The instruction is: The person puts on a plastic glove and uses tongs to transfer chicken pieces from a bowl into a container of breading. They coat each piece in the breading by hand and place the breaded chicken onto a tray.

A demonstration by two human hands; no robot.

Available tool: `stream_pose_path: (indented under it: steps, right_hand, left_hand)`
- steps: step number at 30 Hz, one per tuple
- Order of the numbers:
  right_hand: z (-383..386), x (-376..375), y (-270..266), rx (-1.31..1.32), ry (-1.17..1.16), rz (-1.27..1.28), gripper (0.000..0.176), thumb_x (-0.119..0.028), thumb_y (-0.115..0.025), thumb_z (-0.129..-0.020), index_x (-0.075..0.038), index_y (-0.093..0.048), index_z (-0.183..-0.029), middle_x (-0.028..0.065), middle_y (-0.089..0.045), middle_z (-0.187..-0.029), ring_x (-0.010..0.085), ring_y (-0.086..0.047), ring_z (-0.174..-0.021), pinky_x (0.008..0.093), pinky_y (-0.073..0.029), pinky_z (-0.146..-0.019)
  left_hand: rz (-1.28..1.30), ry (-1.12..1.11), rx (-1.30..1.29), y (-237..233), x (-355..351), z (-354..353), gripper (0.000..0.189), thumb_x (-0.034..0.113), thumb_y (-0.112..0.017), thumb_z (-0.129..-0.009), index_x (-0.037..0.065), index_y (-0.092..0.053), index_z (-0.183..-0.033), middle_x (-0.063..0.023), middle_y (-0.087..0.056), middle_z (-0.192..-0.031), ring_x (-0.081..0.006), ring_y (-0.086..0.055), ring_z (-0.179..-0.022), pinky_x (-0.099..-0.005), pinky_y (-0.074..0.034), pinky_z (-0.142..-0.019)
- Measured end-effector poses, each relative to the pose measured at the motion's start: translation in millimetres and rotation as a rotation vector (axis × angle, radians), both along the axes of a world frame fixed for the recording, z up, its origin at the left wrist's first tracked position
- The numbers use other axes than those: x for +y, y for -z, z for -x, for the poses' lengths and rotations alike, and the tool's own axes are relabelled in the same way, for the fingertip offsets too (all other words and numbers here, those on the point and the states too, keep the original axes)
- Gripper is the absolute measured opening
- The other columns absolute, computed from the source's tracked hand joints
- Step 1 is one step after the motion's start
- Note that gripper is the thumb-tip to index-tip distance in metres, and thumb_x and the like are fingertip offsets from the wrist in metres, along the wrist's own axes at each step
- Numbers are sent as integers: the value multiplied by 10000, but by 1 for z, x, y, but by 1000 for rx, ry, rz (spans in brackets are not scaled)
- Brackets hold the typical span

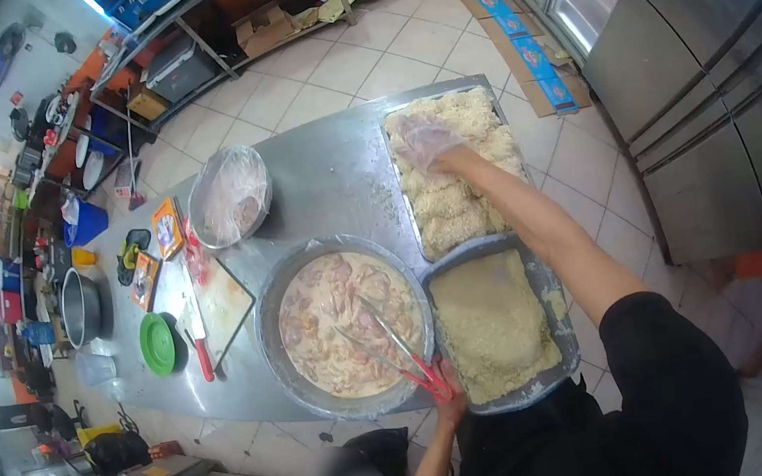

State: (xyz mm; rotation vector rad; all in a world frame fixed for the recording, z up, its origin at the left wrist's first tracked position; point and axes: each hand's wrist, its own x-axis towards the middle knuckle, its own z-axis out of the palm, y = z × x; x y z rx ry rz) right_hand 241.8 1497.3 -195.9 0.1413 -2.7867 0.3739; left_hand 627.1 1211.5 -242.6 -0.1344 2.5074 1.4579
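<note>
My left hand [450,394] is closed around the red handles of metal tongs [399,335]. The tongs' tips reach into a large plastic-lined bowl [275,374] of raw meat pieces in a pale, creamy liquid [334,320]. My right hand [429,143], in a clear plastic glove, lies on the breaded pieces [457,211] at the far end of a metal tray [409,224]. Its fingers look stretched out, though the glove blurs them. Between my body and that tray stands a grey tub [560,309] of pale breading [494,320], heaped up in the middle.
Left on the metal table [320,168] are another plastic-covered bowl [233,197], a cutting board [227,302], a red-handled knife [200,341], a green bowl [158,343] and orange packets [167,229]. A steel refrigerator [725,84] stands at the right; flattened cardboard [522,56] lies on the floor.
</note>
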Motion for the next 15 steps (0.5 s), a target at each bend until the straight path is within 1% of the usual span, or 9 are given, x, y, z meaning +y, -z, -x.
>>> stream_pose_path:
  steps: [2,4,5,7,9,11,13,14,15]
  right_hand:
    - [-2,2,5,82,11,-1,414,-365,-417,-1003,-42,-561,-1219,226,-632,-1208,351,-540,-1236,456,-414,-1061]
    - [-11,-5,-26,-86,123,-2,423,-390,-440,-982,-41,-580,-1175,230,-651,-1136,361,-584,-1152,471,-460,-992]
    - [-23,-11,-44,-85,118,-11,423,-390,-440,-982,-41,-580,-1175,230,-651,-1136,361,-584,-1152,471,-460,-992]
    - [-73,-38,-81,-246,11,-93,432,-374,-405,-1007,2,-594,-1105,168,-672,-890,337,-639,-847,441,-511,-753]
    - [-129,-71,-80,-221,-72,83,333,-307,-428,-980,-56,-644,-944,154,-659,-802,333,-637,-744,467,-518,-710]
    - [-189,-124,-146,-490,-169,152,281,-264,-449,-960,-77,-643,-879,136,-658,-782,322,-628,-698,459,-519,-669]
    - [-223,-164,-141,-613,-192,135,252,-268,-484,-935,-114,-673,-997,147,-665,-840,314,-645,-738,442,-526,-669]
    - [-236,-187,-113,-623,-206,123,252,-268,-484,-935,-114,-673,-997,147,-665,-840,314,-645,-738,442,-526,-669]
    - [-248,-209,-65,-336,-291,18,279,-275,-497,-928,-108,-667,-1073,148,-674,-867,317,-654,-762,441,-530,-685]
  left_hand:
    - [-16,-1,-25,-8,0,3,542,384,-373,-1054,-92,-480,-1289,-275,-567,-1194,-394,-533,-1157,-437,-396,-1005]
    - [-78,-13,-30,-20,4,6,542,377,-387,-1052,-100,-490,-1287,-308,-579,-1183,-432,-543,-1146,-455,-413,-994]
    - [-87,-18,-29,-18,4,6,542,377,-387,-1052,-100,-490,-1287,-308,-579,-1183,-432,-543,-1146,-455,-413,-994]
    - [-97,13,4,-6,2,5,530,371,-389,-1054,-102,-504,-1263,-310,-591,-1159,-436,-557,-1131,-455,-423,-981]
    - [-81,9,49,-9,3,5,498,348,-401,-1054,-96,-516,-1249,-308,-597,-1147,-430,-572,-1112,-449,-437,-961]
    - [-66,0,88,-10,6,6,465,324,-413,-1054,-89,-529,-1234,-306,-604,-1135,-424,-587,-1093,-444,-451,-941]
    - [-134,-5,203,-7,4,5,379,260,-443,-1046,-67,-549,-1204,-292,-626,-1078,-434,-613,-1034,-443,-481,-886]
    - [-239,85,164,-3,-1,7,362,245,-460,-1037,-49,-539,-1233,-242,-589,-1179,-381,-546,-1162,-443,-417,-987]
    - [-243,64,154,4,-7,7,362,245,-460,-1037,-49,-539,-1233,-242,-589,-1179,-381,-546,-1162,-443,-417,-987]
